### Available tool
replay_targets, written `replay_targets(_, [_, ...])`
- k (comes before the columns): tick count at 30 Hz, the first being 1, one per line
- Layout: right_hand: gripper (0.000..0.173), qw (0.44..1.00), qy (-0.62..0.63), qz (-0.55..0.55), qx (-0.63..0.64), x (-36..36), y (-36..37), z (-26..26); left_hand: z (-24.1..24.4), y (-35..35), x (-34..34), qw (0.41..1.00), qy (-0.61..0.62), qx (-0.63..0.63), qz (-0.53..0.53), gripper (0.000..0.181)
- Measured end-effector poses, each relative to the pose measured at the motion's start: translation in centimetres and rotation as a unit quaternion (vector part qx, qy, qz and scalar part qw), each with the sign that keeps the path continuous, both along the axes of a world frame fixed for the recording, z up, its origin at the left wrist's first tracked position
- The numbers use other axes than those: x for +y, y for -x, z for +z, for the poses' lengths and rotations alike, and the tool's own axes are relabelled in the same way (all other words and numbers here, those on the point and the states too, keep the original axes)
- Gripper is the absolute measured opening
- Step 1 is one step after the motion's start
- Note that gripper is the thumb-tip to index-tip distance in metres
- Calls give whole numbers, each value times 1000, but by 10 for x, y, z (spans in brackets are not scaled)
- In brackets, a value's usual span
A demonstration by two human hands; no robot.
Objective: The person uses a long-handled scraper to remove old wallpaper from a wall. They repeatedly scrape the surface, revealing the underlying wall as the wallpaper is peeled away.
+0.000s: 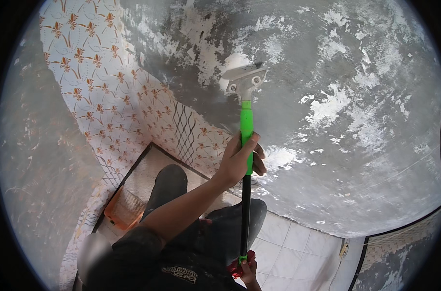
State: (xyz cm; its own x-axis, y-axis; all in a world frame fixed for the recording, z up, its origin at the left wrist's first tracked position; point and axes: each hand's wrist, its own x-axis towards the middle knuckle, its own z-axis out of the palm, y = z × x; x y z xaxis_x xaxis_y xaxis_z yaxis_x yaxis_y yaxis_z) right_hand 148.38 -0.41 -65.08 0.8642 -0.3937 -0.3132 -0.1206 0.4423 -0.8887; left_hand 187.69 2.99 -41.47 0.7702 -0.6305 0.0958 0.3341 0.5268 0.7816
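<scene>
A long-handled wall scraper [246, 211] runs up the middle of the view, with a black pole and a green upper grip. My left hand [232, 160] is wrapped around the green grip, thumb uppermost. Lower down, my right hand [248, 272] holds the pole's bottom end, where a crumpled red cloth [235, 270] is bunched. The scraper's metal head [245, 83], fixed with two screws, lies over the mottled grey wall [293, 83]. Whether its blade edge touches the surface, I cannot tell. Patches of white coating [329, 105] remain scattered over the grey.
Patterned wall covering [93, 72] with orange flowers runs down the corner at left. Below it, an orange dustpan-like container [122, 212] sits on the dusty floor near my knee. White floor tiles [286, 254] lie at lower right, with a power strip [344, 249] and cord by the wall.
</scene>
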Motion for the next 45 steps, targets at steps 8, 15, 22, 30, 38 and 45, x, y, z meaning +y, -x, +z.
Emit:
replay_targets(8, [15,989,108,-61,82,5,-20,18,-29,-10,-30,998,23,29,45,41])
replay_targets(15, [16,984,158,-61,55,-24,-26,-25,-41,-27,-38,997,40,27,57,43])
replay_targets(22, [16,968,225,-93,64,-27,-79,64,26,-66,-21,995,51,32,75,51])
replay_targets(30, [17,965,183,-118,149,-16,-25,38,-14,-25,-44,998,13,33,52,45])
replay_targets(38, [27,969,-79,-223,-74,29,-34,54,7,-36,-27,997,53,41,27,46])
replay_targets(45, [20,977,97,-185,36,28,-36,83,-13,-13,-37,999,8,43,24,49])
